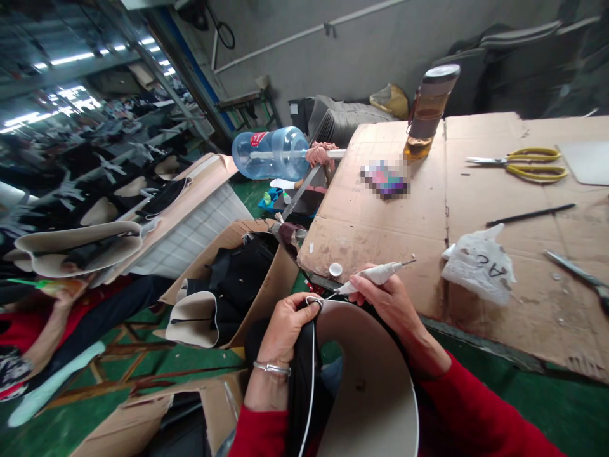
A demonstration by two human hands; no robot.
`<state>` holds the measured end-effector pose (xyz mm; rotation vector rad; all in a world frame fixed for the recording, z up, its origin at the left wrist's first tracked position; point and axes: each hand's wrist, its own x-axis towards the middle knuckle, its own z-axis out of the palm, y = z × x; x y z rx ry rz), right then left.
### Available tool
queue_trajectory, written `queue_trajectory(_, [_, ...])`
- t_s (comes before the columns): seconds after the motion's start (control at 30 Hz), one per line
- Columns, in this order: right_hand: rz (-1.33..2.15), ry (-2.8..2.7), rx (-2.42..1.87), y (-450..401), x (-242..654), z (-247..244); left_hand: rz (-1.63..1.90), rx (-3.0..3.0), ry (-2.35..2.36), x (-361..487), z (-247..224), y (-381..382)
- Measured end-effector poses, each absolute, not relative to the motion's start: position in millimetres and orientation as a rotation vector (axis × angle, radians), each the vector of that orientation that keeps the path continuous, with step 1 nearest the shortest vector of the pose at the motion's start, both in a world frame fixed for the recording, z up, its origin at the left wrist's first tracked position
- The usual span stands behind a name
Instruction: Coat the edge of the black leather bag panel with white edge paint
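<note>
My left hand (288, 327) pinches the upper edge of a black piece with a pale, curved lining (375, 374), thumb on top. A thin white cord (313, 381) loops near the left thumb and hangs down along the piece. My right hand (387, 304) grips a white-handled awl-like tool (378, 274), which has thin metal at both ends. Its left tip points at the edge beside my left thumb; I cannot tell whether it goes into the material. A round opening shows in the piece's inner side.
The cardboard-covered table (380, 235) holds yellow-handled scissors (533, 163), a drink bottle (431, 111), a plastic bag (480, 263), a black pen-like stick (530, 214) and a white cap (335, 270). Cardboard boxes (261, 311) with black pieces stand left. Another person's arm (47, 330) shows far left.
</note>
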<state>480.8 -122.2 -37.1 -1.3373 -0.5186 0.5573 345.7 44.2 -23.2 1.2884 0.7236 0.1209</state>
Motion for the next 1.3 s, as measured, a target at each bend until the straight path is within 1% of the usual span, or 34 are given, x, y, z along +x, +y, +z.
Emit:
queue_trajectory(0.23, [0.574, -0.546, -1.343, -118.6, 477.0, -38.5, 0.151, 1.242, 0.712, 342.2, -23.7, 41.5])
queue_trajectory(0.5, [0.533, -0.724, -1.353, -118.3, 478.4, -40.4, 0.211, 1.12, 0.749, 335.5, -24.1, 37.4])
queue_trajectory(0.6, [0.511, -0.925, -1.361, -122.6, 482.8, -36.1, 0.237, 1.059, 0.751, 333.2, -25.1, 39.3])
queue_trajectory(0.8, [0.338, -1.56, -1.389, -133.0, 488.3, -21.9, 0.273, 0.998, 0.766, 331.6, -24.8, 40.1])
queue_trajectory(0.87, [0.302, -1.655, -1.406, -136.7, 487.1, -18.0, 0.281, 1.0, 0.767, 330.4, -24.2, 39.3])
queue_trajectory(1.03, [0.317, -1.481, -1.299, -143.6, 480.9, -10.2, 0.323, 1.013, 0.794, 325.5, -22.4, 38.7])
queue_trajectory(1.13, [0.278, -1.338, -1.361, -139.7, 474.1, -11.3, 0.345, 1.027, 0.8, 322.7, -20.2, 38.8])
queue_trajectory(1.3, [0.279, -1.315, -1.515, -125.0, 459.9, -25.7, 0.378, 1.077, 0.807, 316.3, -17.5, 38.8])
